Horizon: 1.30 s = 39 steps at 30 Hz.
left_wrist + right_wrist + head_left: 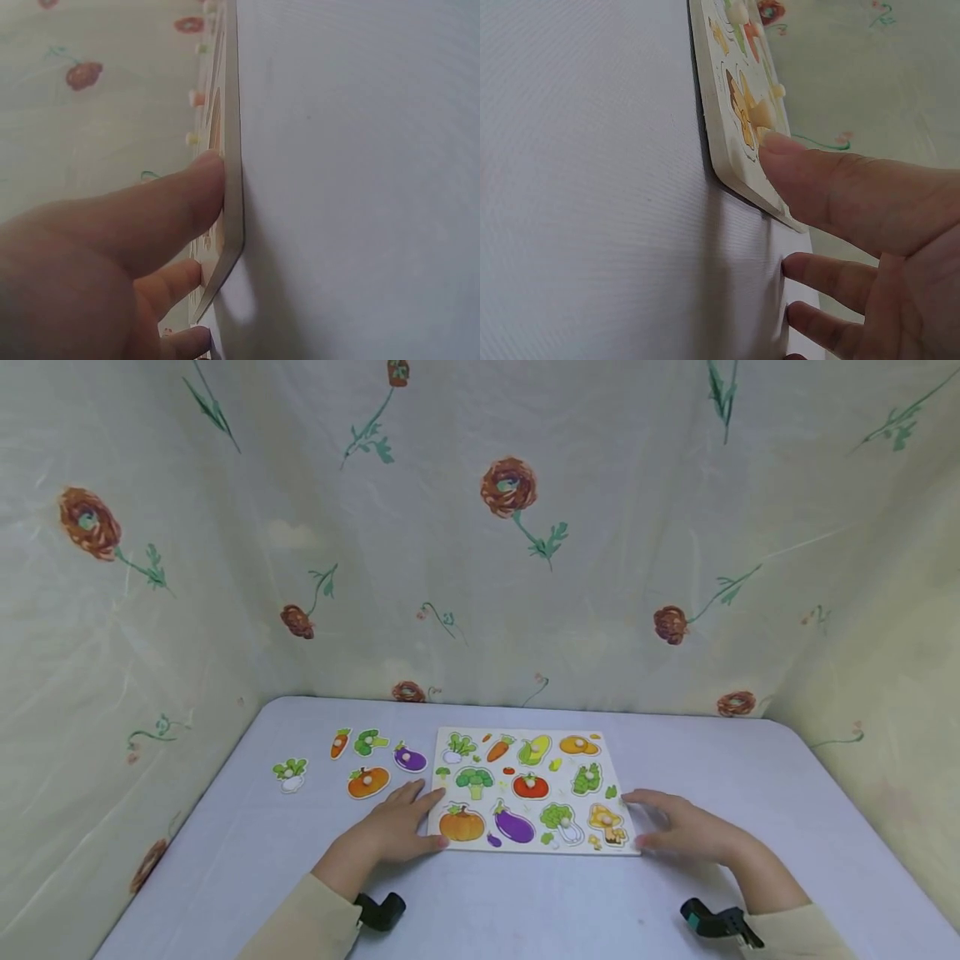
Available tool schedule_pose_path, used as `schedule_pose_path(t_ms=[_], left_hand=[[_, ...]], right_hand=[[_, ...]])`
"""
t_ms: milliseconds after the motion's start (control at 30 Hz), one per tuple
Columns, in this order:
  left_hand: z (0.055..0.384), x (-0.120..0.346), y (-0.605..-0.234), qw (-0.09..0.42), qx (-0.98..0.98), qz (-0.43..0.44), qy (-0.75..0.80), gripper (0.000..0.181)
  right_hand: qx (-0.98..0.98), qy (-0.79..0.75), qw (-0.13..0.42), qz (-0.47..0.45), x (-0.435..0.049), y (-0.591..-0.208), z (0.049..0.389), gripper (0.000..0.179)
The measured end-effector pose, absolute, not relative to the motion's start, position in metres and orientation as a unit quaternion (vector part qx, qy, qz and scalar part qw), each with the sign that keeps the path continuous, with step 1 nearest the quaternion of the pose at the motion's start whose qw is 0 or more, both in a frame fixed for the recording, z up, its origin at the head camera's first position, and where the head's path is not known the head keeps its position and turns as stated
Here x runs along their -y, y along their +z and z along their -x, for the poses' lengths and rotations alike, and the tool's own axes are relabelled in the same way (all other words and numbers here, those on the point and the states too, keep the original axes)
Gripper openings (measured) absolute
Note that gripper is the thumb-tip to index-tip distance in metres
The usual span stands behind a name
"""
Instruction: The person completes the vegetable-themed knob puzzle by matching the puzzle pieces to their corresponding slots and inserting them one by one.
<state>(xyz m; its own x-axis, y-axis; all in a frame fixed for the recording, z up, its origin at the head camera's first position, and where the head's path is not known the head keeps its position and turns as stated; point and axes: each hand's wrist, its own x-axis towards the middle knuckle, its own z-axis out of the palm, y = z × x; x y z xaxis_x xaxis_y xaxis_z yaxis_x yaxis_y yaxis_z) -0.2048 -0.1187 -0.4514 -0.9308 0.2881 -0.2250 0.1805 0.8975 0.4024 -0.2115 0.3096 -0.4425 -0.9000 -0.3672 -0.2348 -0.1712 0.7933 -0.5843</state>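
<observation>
Steadying, seemingly, the puzzle board (564,792) on the table (555,906) between left hand (392,827) and right hand (693,831), both spread at its edges, not gripping; probably needing next a pinch on the loose pumpkin piece (362,785), left.

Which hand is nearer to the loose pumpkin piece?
Left. The left hand is close beside the loose pumpkin piece; the right hand is farther, across the puzzle board.

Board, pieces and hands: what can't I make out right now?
Head: undersides of the board and loose pieces, hidden against the table.
Left wrist: most board pictures, seen nearly edge-on and partly behind the left hand.
Right wrist: part of the right hand, cut off by the bottom edge.
</observation>
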Motion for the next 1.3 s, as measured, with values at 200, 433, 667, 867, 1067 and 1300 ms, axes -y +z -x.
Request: schedule_pose_path(t_ms=[200, 433, 667, 867, 1067, 1300], left_hand=[[0.206, 0.119, -0.451, 0.142, -0.963, -0.125, 0.193, 0.078], [0.206, 0.121, -0.452, 0.143, -0.962, -0.126, 0.194, 0.078], [0.208, 0.124, -0.452, 0.148, -0.959, -0.125, 0.209, 0.073], [0.211, 0.125, -0.454, 0.14, -0.958, -0.126, 0.218, 0.071], [0.214, 0.128, -0.456, 0.126, -0.959, -0.133, 0.215, 0.068], [0.22, 0.132, -0.456, 0.12, -0.959, -0.129, 0.222, 0.057]], right_hand=[[-0.934, -0.27, 0.163, 0.167, -0.311, -0.447, 0.211, 0.073], [-0.942, -0.249, 0.16, 0.155, -0.309, -0.45, 0.209, 0.076], [-0.945, -0.244, 0.157, 0.152, -0.307, -0.448, 0.208, 0.076], [-0.947, -0.241, 0.158, 0.142, -0.304, -0.447, 0.208, 0.075], [-0.95, -0.232, 0.157, 0.139, -0.302, -0.445, 0.207, 0.074], [-0.955, -0.213, 0.155, 0.135, -0.302, -0.447, 0.209, 0.074]])
